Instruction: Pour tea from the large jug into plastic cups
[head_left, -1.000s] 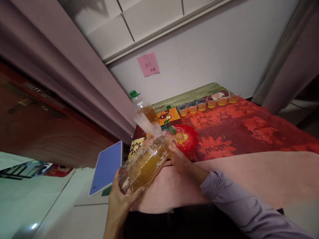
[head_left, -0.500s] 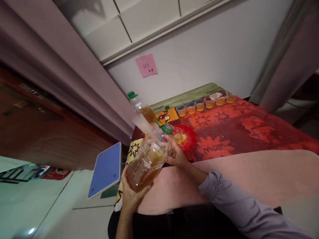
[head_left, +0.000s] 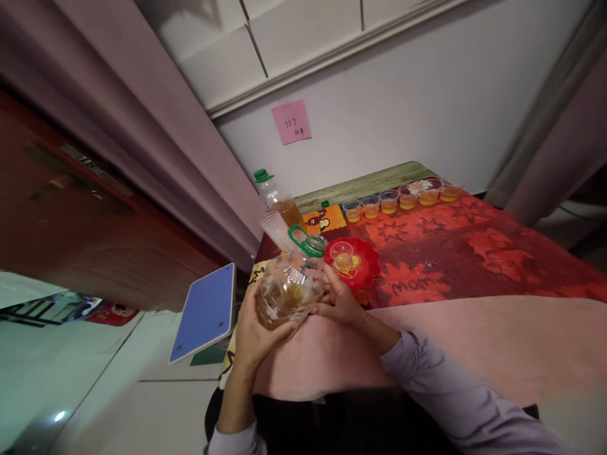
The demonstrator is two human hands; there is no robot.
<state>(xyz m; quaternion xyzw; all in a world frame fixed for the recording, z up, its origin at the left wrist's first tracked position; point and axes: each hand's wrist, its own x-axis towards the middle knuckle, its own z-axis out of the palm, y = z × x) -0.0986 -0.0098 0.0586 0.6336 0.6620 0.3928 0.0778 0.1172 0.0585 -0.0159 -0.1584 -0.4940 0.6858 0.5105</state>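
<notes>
A large clear jug (head_left: 289, 287) of amber liquid, with a green handle ring round its open neck, is held between my hands. My left hand (head_left: 256, 325) wraps round its lower left side. My right hand (head_left: 339, 300) grips the jug's right side, its fingertips partly hidden. Just right of the neck, a clear cup (head_left: 341, 254) stands on a red scalloped plate (head_left: 367, 272). Behind the jug lies a stack of clear cups (head_left: 275, 229). A second jug (head_left: 282, 205) with a green cap stands farther back.
Several clear cups (head_left: 389, 202) with yellow liquid form a row along the table's far side. A small green cap (head_left: 325, 204) lies left of them. A blue board (head_left: 206, 313) is beside the table's left edge. A pink cloth (head_left: 427, 335) covers the near edge.
The jug has tipped more upright, its open neck and green ring now showing clearly. My left hand has risen slightly with it, and the view has shifted a little.
</notes>
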